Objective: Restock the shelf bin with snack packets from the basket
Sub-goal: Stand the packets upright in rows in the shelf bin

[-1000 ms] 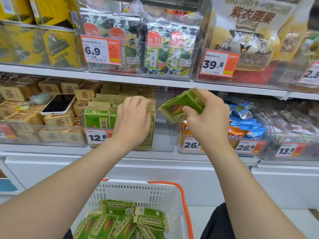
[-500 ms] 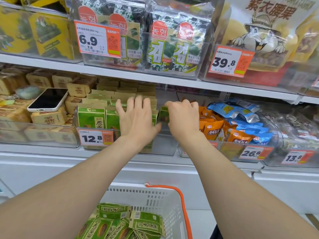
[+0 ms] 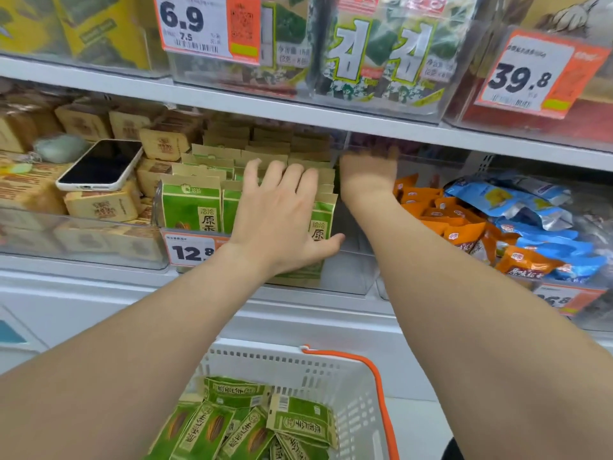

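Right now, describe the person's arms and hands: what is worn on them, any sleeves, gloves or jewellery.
Both arms are bare: the left forearm and right forearm show no sleeve, watch or band in view. The left hand has no glove and no ring on the fingers that show. The right hand is gloveless, but blurred, so rings cannot be ruled out.

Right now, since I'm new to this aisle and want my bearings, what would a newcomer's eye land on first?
First the left hand, flat against the upright green packets in the clear bin at centre, with the right hand blurred, deeper in beside it. Then a phone lying on tan packs to the left, and the basket below with more of them.
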A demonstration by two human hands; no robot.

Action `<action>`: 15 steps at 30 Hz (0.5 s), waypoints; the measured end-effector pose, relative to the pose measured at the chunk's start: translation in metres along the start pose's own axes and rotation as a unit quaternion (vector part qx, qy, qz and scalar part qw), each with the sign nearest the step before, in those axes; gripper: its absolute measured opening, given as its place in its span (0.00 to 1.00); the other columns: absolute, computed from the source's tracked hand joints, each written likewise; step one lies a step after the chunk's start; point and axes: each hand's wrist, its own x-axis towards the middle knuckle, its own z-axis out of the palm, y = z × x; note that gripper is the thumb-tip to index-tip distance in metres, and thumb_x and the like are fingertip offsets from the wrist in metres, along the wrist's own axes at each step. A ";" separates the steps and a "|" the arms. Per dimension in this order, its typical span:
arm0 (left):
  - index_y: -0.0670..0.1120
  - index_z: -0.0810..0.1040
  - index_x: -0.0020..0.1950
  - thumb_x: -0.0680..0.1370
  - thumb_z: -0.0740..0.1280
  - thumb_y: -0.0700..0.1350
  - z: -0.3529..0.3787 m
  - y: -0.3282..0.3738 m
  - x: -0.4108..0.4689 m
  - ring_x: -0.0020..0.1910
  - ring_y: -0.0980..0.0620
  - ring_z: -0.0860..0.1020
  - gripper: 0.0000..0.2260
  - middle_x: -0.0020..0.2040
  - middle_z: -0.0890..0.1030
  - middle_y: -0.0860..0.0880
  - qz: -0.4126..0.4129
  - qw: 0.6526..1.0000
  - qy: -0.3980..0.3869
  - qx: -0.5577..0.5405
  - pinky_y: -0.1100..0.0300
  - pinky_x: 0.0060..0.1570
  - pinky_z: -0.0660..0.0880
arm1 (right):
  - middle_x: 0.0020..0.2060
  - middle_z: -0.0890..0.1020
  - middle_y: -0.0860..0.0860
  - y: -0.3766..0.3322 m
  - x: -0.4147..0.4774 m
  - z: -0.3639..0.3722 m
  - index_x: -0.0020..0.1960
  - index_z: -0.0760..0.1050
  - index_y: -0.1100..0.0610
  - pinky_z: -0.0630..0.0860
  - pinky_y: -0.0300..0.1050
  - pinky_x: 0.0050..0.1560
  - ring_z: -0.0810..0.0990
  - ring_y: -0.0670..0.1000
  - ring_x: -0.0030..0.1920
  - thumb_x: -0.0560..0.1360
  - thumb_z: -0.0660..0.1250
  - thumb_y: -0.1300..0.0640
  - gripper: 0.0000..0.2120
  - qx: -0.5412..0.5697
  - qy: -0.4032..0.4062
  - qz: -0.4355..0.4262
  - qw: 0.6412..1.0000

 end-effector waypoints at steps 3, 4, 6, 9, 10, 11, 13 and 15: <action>0.44 0.74 0.70 0.70 0.56 0.77 0.001 -0.001 0.000 0.63 0.40 0.73 0.44 0.66 0.78 0.45 0.000 1.000 -0.001 0.000 0.39 0.70 0.62 | 0.66 0.76 0.62 -0.003 0.012 0.014 0.70 0.72 0.58 0.67 0.56 0.69 0.72 0.63 0.69 0.80 0.61 0.62 0.18 0.000 0.050 0.033 0.998; 0.44 0.74 0.70 0.70 0.56 0.77 0.002 -0.001 0.000 0.63 0.40 0.73 0.44 0.66 0.78 0.45 0.000 1.000 -0.001 -0.001 0.39 0.70 0.62 | 0.61 0.80 0.63 -0.005 0.012 0.015 0.67 0.75 0.59 0.71 0.56 0.65 0.77 0.63 0.64 0.78 0.64 0.62 0.18 -0.001 0.086 0.053 0.995; 0.44 0.74 0.70 0.70 0.56 0.77 0.003 -0.001 0.000 0.63 0.41 0.73 0.43 0.66 0.78 0.46 -0.001 1.000 -0.001 -0.002 0.40 0.70 0.62 | 0.50 0.85 0.61 -0.009 0.014 0.022 0.57 0.83 0.59 0.79 0.54 0.53 0.84 0.62 0.51 0.71 0.65 0.62 0.16 -0.002 0.094 0.057 0.994; 0.44 0.74 0.71 0.70 0.57 0.76 0.004 -0.002 0.001 0.63 0.41 0.73 0.43 0.66 0.78 0.46 0.000 1.000 -0.002 -0.001 0.40 0.70 0.62 | 0.49 0.85 0.59 -0.011 0.013 0.025 0.51 0.85 0.58 0.79 0.55 0.55 0.84 0.63 0.52 0.69 0.60 0.62 0.17 -0.012 0.092 0.009 0.996; 0.44 0.74 0.71 0.70 0.57 0.76 0.004 -0.002 0.001 0.63 0.41 0.73 0.43 0.66 0.78 0.46 0.000 1.000 -0.004 -0.001 0.40 0.70 0.62 | 0.53 0.85 0.59 -0.010 0.008 0.015 0.54 0.84 0.59 0.76 0.57 0.61 0.82 0.63 0.57 0.71 0.61 0.64 0.17 -0.017 0.091 0.001 0.996; 0.44 0.74 0.71 0.70 0.57 0.76 0.004 -0.002 0.001 0.63 0.41 0.73 0.43 0.67 0.78 0.46 0.000 1.000 -0.005 -0.002 0.39 0.70 0.62 | 0.58 0.83 0.60 -0.010 0.007 0.015 0.60 0.82 0.59 0.71 0.59 0.67 0.79 0.64 0.63 0.74 0.62 0.65 0.17 -0.020 0.062 -0.023 0.998; 0.44 0.73 0.71 0.70 0.56 0.76 0.002 -0.001 0.001 0.63 0.41 0.73 0.43 0.67 0.77 0.46 -0.001 1.000 -0.010 -0.003 0.39 0.70 0.62 | 0.66 0.79 0.58 -0.006 0.007 0.018 0.66 0.79 0.55 0.62 0.59 0.73 0.71 0.63 0.72 0.78 0.67 0.63 0.17 -0.008 -0.003 -0.069 0.998; 0.44 0.73 0.72 0.70 0.57 0.76 0.001 -0.001 0.001 0.64 0.41 0.73 0.43 0.68 0.77 0.45 0.002 1.000 -0.014 -0.008 0.39 0.70 0.62 | 0.69 0.77 0.56 -0.005 0.004 0.021 0.70 0.75 0.52 0.60 0.58 0.75 0.70 0.61 0.74 0.78 0.71 0.58 0.21 -0.026 -0.094 -0.113 0.989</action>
